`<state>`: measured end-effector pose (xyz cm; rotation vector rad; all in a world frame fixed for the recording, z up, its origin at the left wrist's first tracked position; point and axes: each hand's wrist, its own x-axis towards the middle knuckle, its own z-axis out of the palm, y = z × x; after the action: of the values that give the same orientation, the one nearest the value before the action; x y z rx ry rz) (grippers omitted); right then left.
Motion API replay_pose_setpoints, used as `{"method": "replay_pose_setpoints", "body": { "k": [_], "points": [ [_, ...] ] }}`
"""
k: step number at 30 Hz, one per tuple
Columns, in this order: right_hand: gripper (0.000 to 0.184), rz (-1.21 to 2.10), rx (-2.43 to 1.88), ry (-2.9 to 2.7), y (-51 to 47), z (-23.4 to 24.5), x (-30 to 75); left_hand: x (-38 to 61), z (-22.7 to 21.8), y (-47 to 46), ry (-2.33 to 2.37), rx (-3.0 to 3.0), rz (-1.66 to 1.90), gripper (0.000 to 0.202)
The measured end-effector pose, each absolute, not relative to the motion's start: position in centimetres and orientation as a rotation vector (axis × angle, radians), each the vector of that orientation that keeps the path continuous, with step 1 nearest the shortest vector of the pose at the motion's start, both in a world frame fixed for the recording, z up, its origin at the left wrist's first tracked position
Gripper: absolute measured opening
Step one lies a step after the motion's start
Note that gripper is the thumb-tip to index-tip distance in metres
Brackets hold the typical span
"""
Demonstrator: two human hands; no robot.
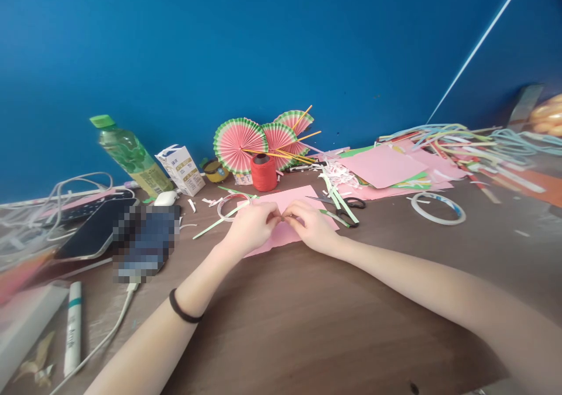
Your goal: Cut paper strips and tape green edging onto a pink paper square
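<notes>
My left hand (257, 225) and my right hand (314, 226) meet fingertip to fingertip over a pink sheet of paper (285, 238) on the dark table. Both are closed in a pinch; whatever lies between the fingertips is too small to make out. Just right of my right hand are black-handled scissors (353, 203), with green and white paper strips (337, 190) across them. A roll of tape (228, 206) lies beside my left hand. Behind the sheet stands a spool of red thread (264, 174).
Pink-and-green pleated paper fans (240, 146) lean near the blue wall. A green bottle (132, 155), a carton (181, 169), phones (99, 228) and a marker (73, 327) are at left. Stacked paper (384, 165), another tape roll (438, 209) and coloured pipe cleaners (439, 134) lie at right.
</notes>
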<state>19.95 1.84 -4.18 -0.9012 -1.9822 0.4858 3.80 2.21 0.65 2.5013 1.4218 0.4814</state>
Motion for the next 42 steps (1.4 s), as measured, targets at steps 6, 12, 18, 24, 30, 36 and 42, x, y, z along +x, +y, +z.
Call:
{"method": "replay_pose_setpoints", "body": {
  "k": [6,12,18,24,30,36,42],
  "points": [
    [0.016,0.493,-0.899,-1.984,1.8,-4.1,19.9,3.9,0.6,2.1,1.406,2.512,0.479,0.016],
    [0.015,0.542,-0.91,-1.952,1.9,-4.2,19.9,3.5,0.4,2.4,1.355,2.481,0.526,0.017],
    [0.014,0.54,-0.911,-1.95,1.9,-4.2,20.0,3.0,0.4,3.1,1.312,2.352,0.535,0.015],
    [0.012,0.552,-0.923,-1.911,2.0,-4.2,20.0,2.4,0.8,3.5,1.343,2.27,0.517,0.013],
    [0.013,0.592,-0.981,-1.865,2.1,-4.2,20.0,1.5,2.0,3.6,1.521,2.303,0.503,0.014],
    [0.012,0.619,-1.021,-1.832,2.3,-4.4,20.0,-0.6,2.9,4.5,1.922,2.208,0.437,0.015],
    [0.011,0.702,-1.008,-1.801,2.5,-4.5,20.0,-3.4,2.9,5.4,2.45,2.118,0.213,0.025]
  ]
}}
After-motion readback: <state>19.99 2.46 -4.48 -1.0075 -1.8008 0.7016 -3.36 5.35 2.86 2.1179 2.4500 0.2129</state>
